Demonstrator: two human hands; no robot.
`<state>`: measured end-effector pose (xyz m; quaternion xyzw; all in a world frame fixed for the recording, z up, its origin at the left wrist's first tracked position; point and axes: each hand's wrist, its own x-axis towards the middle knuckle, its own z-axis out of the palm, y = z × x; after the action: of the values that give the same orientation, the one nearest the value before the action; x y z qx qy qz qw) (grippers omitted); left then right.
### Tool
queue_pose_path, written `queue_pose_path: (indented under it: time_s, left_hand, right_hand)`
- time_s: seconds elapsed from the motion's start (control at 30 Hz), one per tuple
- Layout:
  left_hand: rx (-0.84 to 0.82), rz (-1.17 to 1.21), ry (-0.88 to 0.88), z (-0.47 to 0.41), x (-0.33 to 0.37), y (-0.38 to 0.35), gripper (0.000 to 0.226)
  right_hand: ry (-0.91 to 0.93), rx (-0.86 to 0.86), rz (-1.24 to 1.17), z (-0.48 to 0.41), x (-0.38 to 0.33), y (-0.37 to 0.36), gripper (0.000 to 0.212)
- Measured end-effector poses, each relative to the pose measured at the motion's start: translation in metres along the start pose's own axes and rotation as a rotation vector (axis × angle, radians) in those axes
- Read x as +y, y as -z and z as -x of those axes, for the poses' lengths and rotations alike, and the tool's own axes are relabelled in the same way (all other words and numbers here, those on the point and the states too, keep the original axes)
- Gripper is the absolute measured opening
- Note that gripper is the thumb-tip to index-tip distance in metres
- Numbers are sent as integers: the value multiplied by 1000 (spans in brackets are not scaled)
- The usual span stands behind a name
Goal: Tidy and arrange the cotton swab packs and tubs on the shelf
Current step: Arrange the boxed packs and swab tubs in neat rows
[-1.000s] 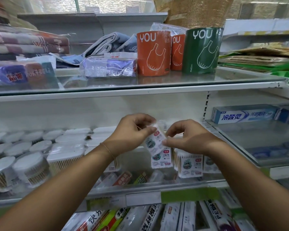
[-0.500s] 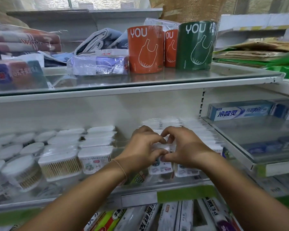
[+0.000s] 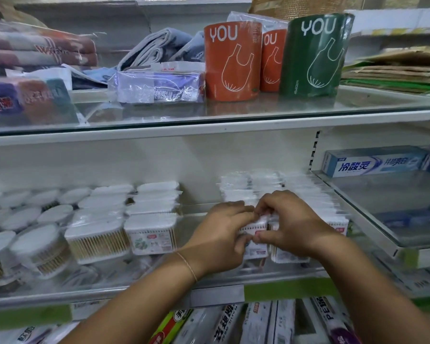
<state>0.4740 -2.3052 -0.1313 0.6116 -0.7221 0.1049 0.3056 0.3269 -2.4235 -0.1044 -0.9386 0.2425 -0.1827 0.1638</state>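
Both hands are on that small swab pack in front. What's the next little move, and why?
Probably settle the pack upright against the row behind it, then release: left hand and right hand both pinch its top, and it looks nearly level with the neighbouring pack.

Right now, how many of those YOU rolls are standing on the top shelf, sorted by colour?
Orange rolls: 2
Green rolls: 1
Total: 3
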Motion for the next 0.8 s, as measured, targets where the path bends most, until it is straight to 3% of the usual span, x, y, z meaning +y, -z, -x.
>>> queue_pose_path:
  time_s: [0.4, 0.8]
  left_hand:
    - [66, -23, -25, -1, 0, -5, 38]
    - [17, -19, 29, -2, -1, -2, 41]
  right_hand:
    - [-1, 27, -44, 2, 1, -1, 35]
    - [-21, 30, 2, 4, -6, -3, 31]
